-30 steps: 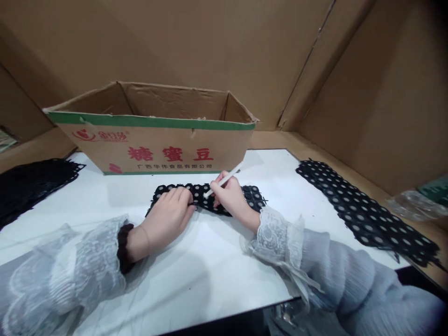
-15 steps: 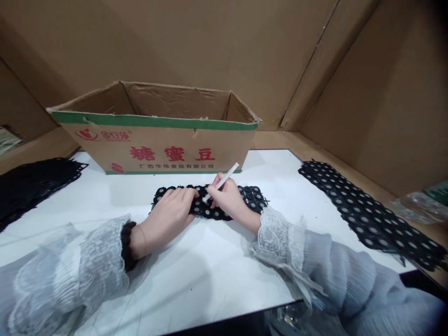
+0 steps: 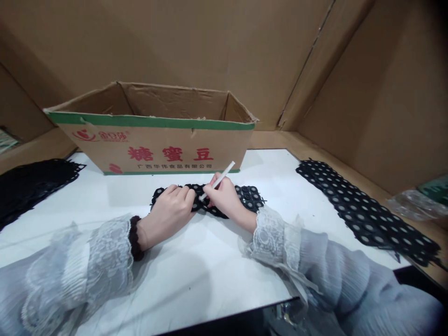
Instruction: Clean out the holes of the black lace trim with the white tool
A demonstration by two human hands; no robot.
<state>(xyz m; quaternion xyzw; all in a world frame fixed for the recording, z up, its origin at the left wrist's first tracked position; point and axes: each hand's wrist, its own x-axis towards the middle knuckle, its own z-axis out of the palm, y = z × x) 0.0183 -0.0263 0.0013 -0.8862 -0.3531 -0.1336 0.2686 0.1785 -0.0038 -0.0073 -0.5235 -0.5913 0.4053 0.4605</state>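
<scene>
A black sheet of joined round pieces with pale centres (image 3: 249,198) lies on the white tabletop in front of the box. My left hand (image 3: 175,205) is over its left half, fingers curled and closed on the sheet; the thumb is partly hidden. In my right hand (image 3: 224,196) is a thin white stick (image 3: 224,173), pinched like a pen and slanting down to the left. Its lower tip meets the sheet close beside my left fingers. What lies under both hands is hidden.
Behind the sheet stands an open cardboard box (image 3: 157,144) with a green rim. On the right lies a longer black dotted sheet (image 3: 364,210); a pile of black sheets (image 3: 35,184) is at the left. Cardboard walls (image 3: 210,42) enclose the table, and clear plastic (image 3: 416,204) sits far right.
My left fingers have curled in more tightly on the sheet. The stick and right hand have shifted slightly left, while the whole view has also moved a little.
</scene>
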